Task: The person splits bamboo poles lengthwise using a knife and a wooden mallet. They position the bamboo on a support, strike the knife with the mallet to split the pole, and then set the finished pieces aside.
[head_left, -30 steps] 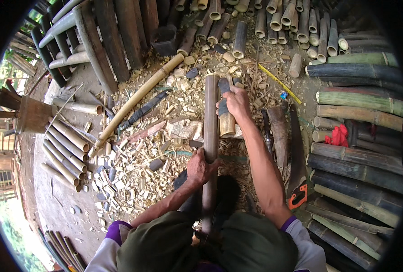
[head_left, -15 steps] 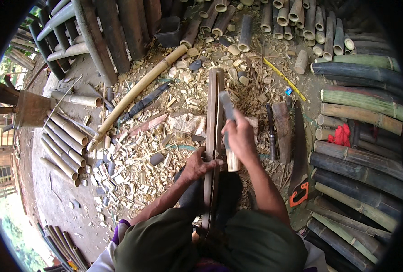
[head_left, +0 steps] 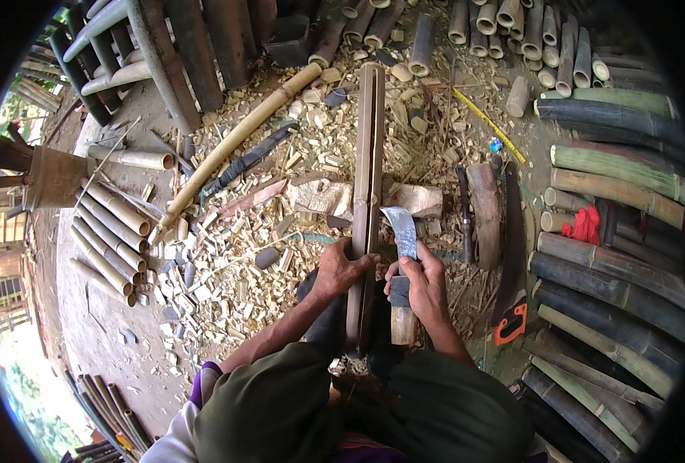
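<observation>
My left hand is closed around a brown bamboo pole, its thumb lying across the front. A long dark slot runs down the pole's length. The pole points away from me, its lower end between my knees. Just right of it, my right hand grips a knife with a hooked grey blade, dark wrapping and a pale wooden handle. The blade points away from me and its tip curves toward the pole; whether the two touch I cannot tell. Behind the pole lies a rough wood block.
Wood chips cover the ground. A saw with an orange handle, a dark chisel-like tool and a wood piece lie right. Bamboo lengths are stacked beyond. A long bamboo pole and wrapped dark sheath-like object lie left.
My right hand has drawn the knife back toward me and a little right, away from the slot. The bamboo pole has shifted away from me, reaching farther forward.
</observation>
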A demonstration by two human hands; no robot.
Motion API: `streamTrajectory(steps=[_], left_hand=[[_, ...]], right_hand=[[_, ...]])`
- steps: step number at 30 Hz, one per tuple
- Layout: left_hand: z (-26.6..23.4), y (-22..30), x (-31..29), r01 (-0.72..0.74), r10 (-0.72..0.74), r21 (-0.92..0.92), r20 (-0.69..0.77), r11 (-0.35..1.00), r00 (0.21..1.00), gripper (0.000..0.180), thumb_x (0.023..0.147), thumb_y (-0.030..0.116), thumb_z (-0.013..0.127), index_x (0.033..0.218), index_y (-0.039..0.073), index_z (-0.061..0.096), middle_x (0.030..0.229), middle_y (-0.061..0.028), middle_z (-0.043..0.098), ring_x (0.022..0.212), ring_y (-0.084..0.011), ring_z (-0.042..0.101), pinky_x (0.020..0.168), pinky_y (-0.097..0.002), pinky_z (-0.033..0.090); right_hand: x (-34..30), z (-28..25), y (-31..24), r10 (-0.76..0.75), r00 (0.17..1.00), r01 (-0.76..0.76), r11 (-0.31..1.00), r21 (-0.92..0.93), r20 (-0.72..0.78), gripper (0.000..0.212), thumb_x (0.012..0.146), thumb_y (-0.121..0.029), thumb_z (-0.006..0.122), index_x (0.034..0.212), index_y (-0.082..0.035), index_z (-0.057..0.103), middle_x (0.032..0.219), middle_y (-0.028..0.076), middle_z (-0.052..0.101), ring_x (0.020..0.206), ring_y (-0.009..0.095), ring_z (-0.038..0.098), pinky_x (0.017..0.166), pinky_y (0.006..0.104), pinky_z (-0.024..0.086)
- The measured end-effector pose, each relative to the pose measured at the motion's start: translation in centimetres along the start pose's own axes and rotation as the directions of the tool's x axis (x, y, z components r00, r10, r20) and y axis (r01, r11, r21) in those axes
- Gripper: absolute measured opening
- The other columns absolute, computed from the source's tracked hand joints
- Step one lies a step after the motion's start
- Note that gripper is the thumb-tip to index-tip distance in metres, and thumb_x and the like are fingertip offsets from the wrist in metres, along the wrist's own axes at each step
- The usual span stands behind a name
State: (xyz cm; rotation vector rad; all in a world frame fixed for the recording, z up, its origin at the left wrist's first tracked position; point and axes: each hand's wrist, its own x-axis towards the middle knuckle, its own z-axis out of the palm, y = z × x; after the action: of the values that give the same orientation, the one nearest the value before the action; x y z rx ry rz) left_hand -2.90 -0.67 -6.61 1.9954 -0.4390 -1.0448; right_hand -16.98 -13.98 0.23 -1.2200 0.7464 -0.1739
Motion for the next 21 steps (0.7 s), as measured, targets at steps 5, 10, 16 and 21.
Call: streamTrajectory(steps=[5, 10, 16, 21], left_hand=[[0.6, 0.1, -1.0, 0.004, -0.004, 0.093, -0.002, 0.996, 1.0, 0.054, 0.079, 0.038, 0.085, 0.105, -0.006, 0.07, 0.091, -0.0231, 0.074, 0.084, -0.0315, 0.074, 0.078, -0.0436, 0.057], [1.2, -0.5, -1.3, 0.015, -0.013, 0.102, -0.021, 0.995, 1.0, 0.05, 0.081, 0.037, 0.083, 0.103, -0.006, 0.069, 0.088, -0.0236, 0.073, 0.083, -0.0319, 0.074, 0.078, -0.0436, 0.056], [1.1, -1.3, -1.3, -0.051, 0.055, 0.123, -0.026, 0.991, 0.998, 0.049, 0.083, 0.037, 0.083, 0.099, -0.007, 0.068, 0.084, -0.0216, 0.073, 0.078, -0.028, 0.072, 0.073, -0.0423, 0.055], [1.2, -2.2, -0.5, -0.103, 0.104, 0.122, 0.0, 0.987, 0.995, 0.048, 0.083, 0.036, 0.083, 0.098, -0.007, 0.067, 0.083, -0.0212, 0.072, 0.076, -0.0275, 0.071, 0.073, -0.0435, 0.054]], right_hand=[[0.8, 0.2, 0.1, 0.084, 0.996, -0.085, 0.994, 0.063, 0.012, 0.033, 0.104, -0.02, 0.049, 0.131, -0.001, 0.055, 0.079, 0.012, 0.066, 0.058, 0.018, 0.066, 0.05, 0.0322, 0.057], [1.1, 0.1, 0.7, 0.121, 0.991, -0.128, 0.982, 0.142, 0.057, 0.033, 0.103, -0.018, 0.05, 0.13, -0.001, 0.055, 0.08, 0.014, 0.067, 0.057, 0.02, 0.067, 0.049, 0.0345, 0.059], [1.4, 0.4, 0.8, 0.149, 0.988, -0.152, 0.947, 0.282, 0.034, 0.023, 0.101, -0.016, 0.051, 0.118, 0.0, 0.056, 0.077, 0.014, 0.067, 0.056, 0.023, 0.068, 0.048, 0.0356, 0.06], [2.0, 0.4, 1.2, 0.117, 0.993, -0.115, 0.964, 0.241, 0.003, 0.019, 0.101, -0.016, 0.052, 0.112, -0.001, 0.055, 0.074, 0.014, 0.066, 0.053, 0.023, 0.066, 0.045, 0.0352, 0.057]])
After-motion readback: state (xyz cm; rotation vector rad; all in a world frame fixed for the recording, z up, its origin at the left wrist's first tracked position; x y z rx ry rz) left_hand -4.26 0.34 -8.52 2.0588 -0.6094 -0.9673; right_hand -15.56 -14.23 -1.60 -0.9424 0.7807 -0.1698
